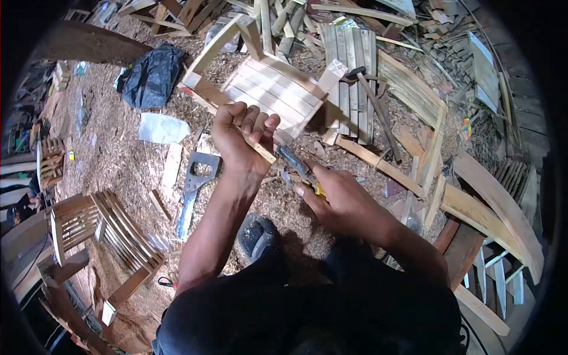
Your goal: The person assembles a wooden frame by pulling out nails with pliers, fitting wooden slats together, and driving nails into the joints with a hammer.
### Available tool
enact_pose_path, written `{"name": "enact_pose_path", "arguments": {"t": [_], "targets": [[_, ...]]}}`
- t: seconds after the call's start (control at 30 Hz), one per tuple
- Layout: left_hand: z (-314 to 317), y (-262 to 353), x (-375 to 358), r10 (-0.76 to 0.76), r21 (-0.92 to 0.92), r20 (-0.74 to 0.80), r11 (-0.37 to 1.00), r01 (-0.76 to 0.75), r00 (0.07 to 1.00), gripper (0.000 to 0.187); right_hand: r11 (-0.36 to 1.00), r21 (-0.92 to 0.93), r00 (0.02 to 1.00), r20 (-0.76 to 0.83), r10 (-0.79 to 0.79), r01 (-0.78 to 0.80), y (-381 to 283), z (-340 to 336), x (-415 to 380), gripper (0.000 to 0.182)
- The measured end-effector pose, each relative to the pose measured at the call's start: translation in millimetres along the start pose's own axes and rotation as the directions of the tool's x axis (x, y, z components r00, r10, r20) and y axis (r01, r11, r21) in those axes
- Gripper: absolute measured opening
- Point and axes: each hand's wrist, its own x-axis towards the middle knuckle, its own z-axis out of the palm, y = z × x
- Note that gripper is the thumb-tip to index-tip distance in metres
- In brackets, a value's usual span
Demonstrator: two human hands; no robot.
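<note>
Well, one tool (291, 160), one stick (262, 152) (held).

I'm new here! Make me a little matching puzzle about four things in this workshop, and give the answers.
1. saw
2. bag
3. left hand
4. right hand

A. dark and crumpled
B. gripping a tool with some yellow on it
C. lying flat, with a hole in its handle
D. holding a wood strip

Right pairs: 1-C, 2-A, 3-D, 4-B
</note>
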Motion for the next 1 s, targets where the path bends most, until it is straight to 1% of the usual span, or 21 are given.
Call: {"name": "enact_pose_path", "arguments": {"t": [0.07,0.1,0.17,0.23,0.27,0.3,0.33,0.37,0.43,0.5,0.53,0.67,0.7,0.73,0.77,0.8,0.83,0.87,0.9,0.97,1.0], "targets": [[2.9,1.8,-1.3,0.094,0.117,0.012,0.989,-0.095,0.996,0.033,0.992,-0.082,0.991,-0.082,-0.101,0.094,5.7,5.4,2.9,0.045],[4.3,2.4,-5.8,0.094,0.135,0.0,0.986,-0.093,0.996,0.033,0.993,-0.061,0.992,-0.077,-0.103,0.099,4.0,6.5,0.2,0.045],[4.7,2.7,-6.6,0.14,0.179,0.071,0.972,-0.15,0.988,0.033,0.996,-0.063,0.99,-0.117,-0.076,0.069,-1.6,5.1,-0.2,0.044],[6.0,3.9,-9.6,0.159,0.205,0.067,0.964,-0.17,0.985,0.033,0.992,-0.084,0.986,-0.133,-0.102,0.091,1.1,9.9,0.7,0.043],[5.6,3.3,-10.1,0.194,0.236,0.082,0.949,-0.208,0.978,0.032,0.988,-0.111,0.981,-0.151,-0.124,0.108,2.0,11.2,0.3,0.042],[5.2,3.3,-10.0,0.229,0.266,0.099,0.932,-0.248,0.968,0.031,0.987,-0.115,0.981,-0.151,-0.126,0.109,-0.6,10.1,-1.1,0.042],[4.6,3.5,-9.6,0.232,0.263,0.1,0.932,-0.251,0.967,0.031,0.989,-0.138,0.989,-0.128,-0.078,0.06,-5.1,7.9,-3.0,0.04],[3.4,3.6,-9.4,0.26,0.3,0.129,0.91,-0.287,0.957,0.03,0.987,-0.162,0.994,-0.106,-0.029,0.012,-7.8,7.0,-3.8,0.038],[1.0,1.7,-10.6,0.29,0.338,0.156,0.883,-0.327,0.944,0.028,0.988,-0.154,0.993,-0.111,-0.03,0.013,-5.9,9.0,-2.5,0.037],[-2.1,-1.3,-12.3,0.346,0.443,0.223,0.797,-0.411,0.911,0.025,0.988,-0.151,0.993,-0.114,-0.037,0.019,-2.9,12.0,2.5,0.036],[-5.4,-1.1,-10.6,0.382,0.398,0.251,0.797,-0.455,0.889,0.026,0.985,-0.169,0.993,-0.115,-0.04,0.02,-0.1,14.1,5.2,0.034],[-2.5,-2.1,-14.3,0.367,0.389,0.303,0.795,-0.466,0.88,0.026,0.975,-0.224,0.994,-0.104,-0.023,-0.001,-5.0,11.3,7.7,0.029],[-0.4,-1.8,-15.6,0.365,0.425,0.321,0.769,-0.478,0.874,0.024,0.974,-0.225,0.994,-0.108,-0.02,-0.005,-2.4,12.8,8.5,0.029],[0.4,-1.9,-16.6,0.362,0.462,0.339,0.74,-0.489,0.868,0.024,0.977,-0.213,0.986,-0.151,-0.066,0.032,2.2,16.3,10.0,0.029],[0.3,-2.6,-16.7,0.359,0.461,0.34,0.742,-0.487,0.869,0.024,0.977,-0.202,0.975,-0.194,-0.111,0.071,4.5,18.3,10.8,0.029],[0.0,-3.1,-16.4,0.371,0.427,0.369,0.747,-0.51,0.852,0.023,0.977,-0.202,0.974,-0.197,-0.11,0.07,2.4,17.1,11.1,0.029],[-0.3,-3.1,-16.3,0.384,0.391,0.397,0.751,-0.532,0.834,0.023,0.986,-0.155,0.982,-0.167,-0.086,0.06,-1.2,14.7,11.5,0.029],[1.0,-1.4,-17.6,0.383,0.375,0.394,0.763,-0.526,0.836,0.022,0.993,-0.106,0.989,-0.136,-0.06,0.046,-3.9,13.2,11.7,0.029],[-0.4,-0.5,-16.8,0.38,0.375,0.395,0.765,-0.524,0.837,0.022,0.994,-0.105,0.989,-0.139,-0.058,0.044,-4.9,12.8,12.0,0.029],[-3.8,1.8,-15.0,0.415,0.309,0.448,0.76,-0.572,0.792,0.022,0.997,-0.021,0.99,-0.124,-0.072,0.07,-6.9,12.7,13.4,0.029],[-3.3,3.6,-14.8,0.414,0.31,0.449,0.759,-0.572,0.792,0.022,0.997,-0.02,0.99,-0.124,-0.073,0.071,-7.6,13.0,14.5,0.029]]}}
